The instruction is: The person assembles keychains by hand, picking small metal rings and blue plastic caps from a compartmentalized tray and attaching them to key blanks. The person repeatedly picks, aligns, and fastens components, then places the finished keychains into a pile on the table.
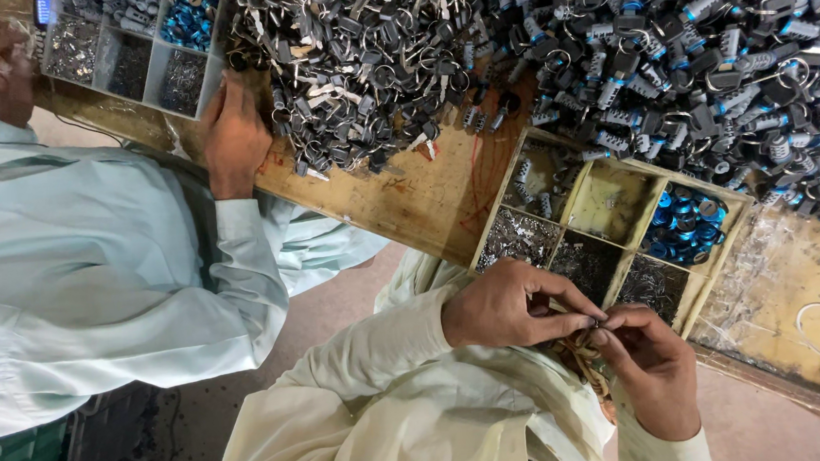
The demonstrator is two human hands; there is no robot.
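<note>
Left hand [509, 306] and right hand [650, 368] meet at lower centre of frame, fingertips pinched narrow on small dark metal part [597, 324], too small to identify; step looks like fitting tiny pieces together; next move likely calls for steady pinch, fine alignment; divided wooden tray [612, 200] just above hands; co-worker's hand [235, 137] rests upper left.

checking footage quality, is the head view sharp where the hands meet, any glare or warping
Head view: even, soft light with no harsh glare; left hand and right hand are fairly sharp, but the tiny part pinched between their fingertips is too small to resolve; the workbench edge runs tilted, bowing from wide-angle distortion.
</note>
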